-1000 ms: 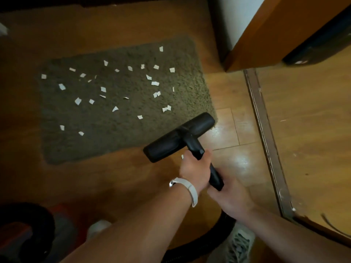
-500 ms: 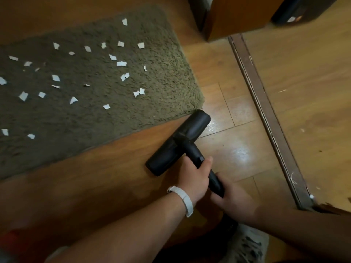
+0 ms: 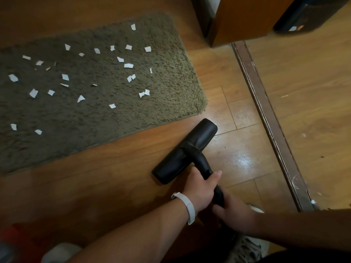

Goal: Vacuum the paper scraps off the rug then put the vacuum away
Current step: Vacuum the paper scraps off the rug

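Observation:
A shaggy olive-brown rug (image 3: 106, 118) lies on the wooden floor, strewn with several white paper scraps (image 3: 128, 65). The black vacuum floor head (image 3: 185, 151) rests on bare floor just off the rug's near right corner. Its black tube (image 3: 205, 166) runs back toward me. My left hand (image 3: 201, 188), with a white wristband, grips the tube right behind the head. My right hand (image 3: 235, 213) grips the tube lower down, where it disappears beneath my arms.
A dark door threshold strip (image 3: 269, 118) runs diagonally at the right, with lighter floor beyond it. A wooden door edge or cabinet (image 3: 241, 23) and a black object (image 3: 307, 14) stand at the top right. My shoes (image 3: 247, 249) show at the bottom.
The vacuum head has come back off the rug's corner onto the bare floor near me. Both hands keep their grip on the tube. The view has shifted.

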### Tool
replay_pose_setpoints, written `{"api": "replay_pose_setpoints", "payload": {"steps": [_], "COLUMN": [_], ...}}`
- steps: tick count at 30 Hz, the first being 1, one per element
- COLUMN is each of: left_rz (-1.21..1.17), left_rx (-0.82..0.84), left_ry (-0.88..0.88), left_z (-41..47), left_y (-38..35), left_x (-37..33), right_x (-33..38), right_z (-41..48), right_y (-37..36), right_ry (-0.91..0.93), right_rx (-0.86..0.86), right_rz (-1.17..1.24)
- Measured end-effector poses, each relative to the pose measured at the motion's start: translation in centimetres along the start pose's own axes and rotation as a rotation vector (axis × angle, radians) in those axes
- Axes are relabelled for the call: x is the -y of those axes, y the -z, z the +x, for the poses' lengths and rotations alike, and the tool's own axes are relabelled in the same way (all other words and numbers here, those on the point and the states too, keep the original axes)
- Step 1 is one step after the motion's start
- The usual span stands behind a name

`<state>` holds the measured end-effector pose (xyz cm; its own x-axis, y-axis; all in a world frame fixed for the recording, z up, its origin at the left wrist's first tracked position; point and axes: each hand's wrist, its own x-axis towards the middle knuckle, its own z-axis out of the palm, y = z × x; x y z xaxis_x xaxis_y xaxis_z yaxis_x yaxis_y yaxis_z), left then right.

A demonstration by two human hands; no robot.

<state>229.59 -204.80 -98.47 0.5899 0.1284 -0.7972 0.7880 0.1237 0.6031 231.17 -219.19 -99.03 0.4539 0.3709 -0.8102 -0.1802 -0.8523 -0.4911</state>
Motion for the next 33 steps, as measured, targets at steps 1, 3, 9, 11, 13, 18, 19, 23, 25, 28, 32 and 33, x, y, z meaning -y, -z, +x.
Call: {"api": "replay_pose_setpoints", "payload": {"steps": [1, 3, 9, 11, 13, 18, 19, 23, 25, 28, 32, 33], "left_rz": [-0.015, -0.034, -0.026, -0.039, -0.079, -0.21, -0.244, -0.311, -0.322, -0.364, -0.401, -0.403], "left_rx": [-0.012, -0.03, -0.084, -0.111, -0.143, -0.177, -0.175, -0.182, -0.207, -0.258, -0.261, -0.26], "left_ry": [-0.016, -0.065, -0.21, -0.226, -0.238, -0.203, -0.203, -0.223, -0.237, -0.245, -0.227, -0.219], "left_z": [-0.1, -0.2, 0.8, 1.1, 1.6, 3.0, 3.4, 5.0, 5.9, 7.4, 9.1, 9.5], "left_y": [0.0, 0.2, 1.6, 2.2, 2.8, 5.2, 5.9, 8.9, 10.2, 12.0, 13.5, 13.7], "left_x": [-0.3, -1.3, -5.2, -6.1, -6.7, -8.6, -9.1, -11.3, -12.0, -12.5, -12.6, -12.3], "right_x": [0.2, 1.0, 4.5, 5.9, 7.0, 10.3, 11.2, 15.0, 16.6, 18.7, 19.1, 18.9], "right_z": [-0.1, -0.2, 1.1, 1.6, 2.0, 3.8, 4.2, 6.2, 7.2, 8.4, 10.2, 10.6], "right_y": [0.0, 0.3, 2.2, 3.0, 3.6, 5.2, 5.3, 5.3, 4.9, 4.5, 3.0, 2.5], "right_ry": [0.006, 0.031, 0.132, 0.152, 0.163, 0.126, 0.126, 0.17, 0.191, 0.223, 0.171, 0.165], "right_rx": [-0.019, -0.077, -0.256, -0.216, -0.166, -0.056, -0.047, -0.041, -0.05, -0.067, -0.163, -0.192], "right_rz": [-0.008, -0.002, 0.014, 0.025, 0.023, 0.028, 0.044, 0.078, 0.105, 0.17, 0.186, 0.202]}}
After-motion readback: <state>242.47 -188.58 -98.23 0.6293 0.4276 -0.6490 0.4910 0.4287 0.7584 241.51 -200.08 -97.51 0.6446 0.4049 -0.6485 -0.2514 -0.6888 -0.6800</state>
